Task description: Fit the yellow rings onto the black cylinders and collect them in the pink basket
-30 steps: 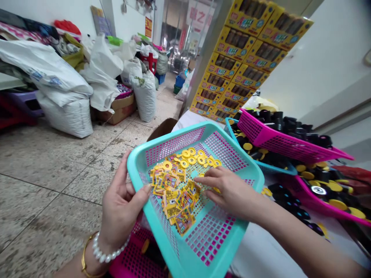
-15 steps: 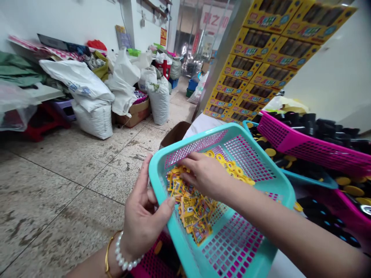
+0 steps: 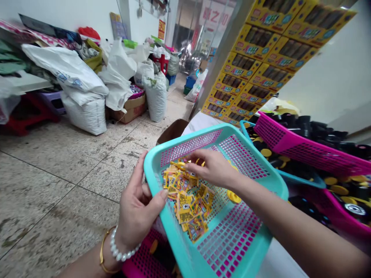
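Note:
A turquoise plastic basket [image 3: 171, 226] with mesh walls tilts in front of me. My left hand [image 3: 138, 208] is closed around its left rim, thumb on the inner side and fingers outside. Inside the basket, my right hand [image 3: 213, 166] has its fingers curled over small round yellow plastic pieces [image 3: 179, 165] at the back left. Printed yellow paper labels [image 3: 185, 204] lie in a loose heap beneath and in front of these fingers. Another round yellow piece [image 3: 233, 196] rests on the basket floor under my right wrist; more behind the hand are mostly hidden.
Stacked yellow boxes [image 3: 242, 69] stand behind the basket. On the right, a pink basket [image 3: 307, 152] holds black cylindrical pieces, with more baskets below. An open brown carton [image 3: 172, 131] sits beyond the rim. White sacks [image 3: 84, 110] line the floor at left.
My right hand has drawn round yellow pieces leftward over the labels, and a yellow piece now shows under the wrist. My left hand keeps its hold on the rim.

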A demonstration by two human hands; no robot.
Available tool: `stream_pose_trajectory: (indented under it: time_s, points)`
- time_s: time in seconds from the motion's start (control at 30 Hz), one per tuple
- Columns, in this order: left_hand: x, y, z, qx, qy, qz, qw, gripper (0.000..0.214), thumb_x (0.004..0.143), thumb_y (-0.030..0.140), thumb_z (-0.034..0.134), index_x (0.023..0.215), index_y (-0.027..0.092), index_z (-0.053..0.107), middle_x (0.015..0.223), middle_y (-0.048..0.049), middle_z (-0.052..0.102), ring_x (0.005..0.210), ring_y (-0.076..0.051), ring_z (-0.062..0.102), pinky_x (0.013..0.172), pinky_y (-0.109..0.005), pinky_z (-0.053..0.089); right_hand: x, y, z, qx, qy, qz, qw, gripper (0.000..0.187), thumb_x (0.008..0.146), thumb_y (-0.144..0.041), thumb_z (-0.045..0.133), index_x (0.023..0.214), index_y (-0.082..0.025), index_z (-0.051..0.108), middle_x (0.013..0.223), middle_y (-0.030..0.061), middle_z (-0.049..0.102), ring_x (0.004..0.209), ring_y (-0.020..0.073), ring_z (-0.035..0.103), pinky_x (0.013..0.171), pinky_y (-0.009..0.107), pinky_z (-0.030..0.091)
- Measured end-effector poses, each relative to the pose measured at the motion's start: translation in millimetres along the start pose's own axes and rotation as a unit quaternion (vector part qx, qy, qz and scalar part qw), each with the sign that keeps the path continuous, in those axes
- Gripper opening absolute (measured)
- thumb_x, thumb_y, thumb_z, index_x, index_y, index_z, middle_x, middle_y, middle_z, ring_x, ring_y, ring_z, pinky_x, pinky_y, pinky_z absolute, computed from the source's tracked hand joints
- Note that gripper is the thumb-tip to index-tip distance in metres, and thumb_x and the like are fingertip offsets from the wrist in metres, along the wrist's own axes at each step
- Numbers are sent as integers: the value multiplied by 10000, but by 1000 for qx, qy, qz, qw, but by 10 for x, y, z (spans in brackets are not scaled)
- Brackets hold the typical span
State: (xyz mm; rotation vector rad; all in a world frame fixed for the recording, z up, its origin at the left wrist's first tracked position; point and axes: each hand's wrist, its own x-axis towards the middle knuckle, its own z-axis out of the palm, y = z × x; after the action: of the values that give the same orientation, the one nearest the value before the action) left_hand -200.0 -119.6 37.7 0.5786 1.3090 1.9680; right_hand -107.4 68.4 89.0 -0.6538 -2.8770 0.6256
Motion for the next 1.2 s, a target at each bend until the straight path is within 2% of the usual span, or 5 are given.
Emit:
stream_pose_trajectory:
  time_s: [0.3,0.53,0.9,1.07,1.2]
  points:
    - [-39,164,30,17,22,-3,1000,916,727,246,712,1476,268,186,533,69,545,367,-63,443,357,-147,437,-156,265,-321,-53,-3,20,998,214,867,-300,542,806,-179,708,633,-1,611,571,128,526,551,250,369]
    - [-17,220,94,-9,29,-6,1000,896,699,232,734,1457,267,257,517,74,528,366,-67,432,348,-148,428,-215,498,-192,-131,44,-97,986,386,851,-378,613,1195,-204,589,1180,111,559,1043,223,542,907,374,440]
    - [-31,217,28,-5,47,-16,999,915,663,253,769,1443,300,293,568,57,599,387,-79,493,375,-161,467,-454,741,-464,-243,-51,-46,967,106,782,-235,594,845,-172,652,912,80,603,871,214,569,849,373,438]
    - [-3,278,113,28,56,3,998,942,604,270,796,1424,330,336,661,46,652,377,-78,505,349,-160,463,-546,786,-485,-219,-34,-48,974,746,764,-448,647,1407,-180,376,1459,168,317,1291,317,368,1034,457,332]
    - [21,324,181,76,81,35,993,871,638,278,770,1407,347,367,556,78,607,331,-82,473,314,-170,444,-708,763,-376,-208,-118,-30,971,1068,647,-700,655,1491,-223,207,1516,183,207,1343,390,275,1046,513,296]
